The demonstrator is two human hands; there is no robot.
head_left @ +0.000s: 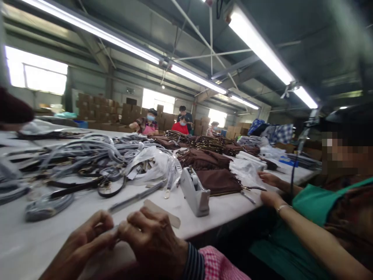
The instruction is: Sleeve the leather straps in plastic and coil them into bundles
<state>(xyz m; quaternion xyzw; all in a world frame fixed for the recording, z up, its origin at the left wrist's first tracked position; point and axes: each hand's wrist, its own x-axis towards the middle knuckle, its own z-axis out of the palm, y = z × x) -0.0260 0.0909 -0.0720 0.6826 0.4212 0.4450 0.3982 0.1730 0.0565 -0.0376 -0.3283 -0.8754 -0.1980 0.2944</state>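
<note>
Close to the table's front edge, my left hand (84, 243) and my right hand (155, 237) meet with bent fingers. Both pinch a narrow grey strip (114, 230), of which only a short bit shows; the fingers cover the rest. Just beyond them lies a long grey wrapped strap (136, 197); whether it joins the held piece I cannot tell. A flat beige piece (163, 213) rests behind my right hand. To its right stands a grey tape dispenser (194, 192).
Grey-wrapped straps (84, 151) and dark straps with metal hardware pile up at left. A white plastic bag (151, 163) and stacked brown pouches (215, 181) lie mid-table. A co-worker in a green apron (309, 202) handles items at right; others sit across the table.
</note>
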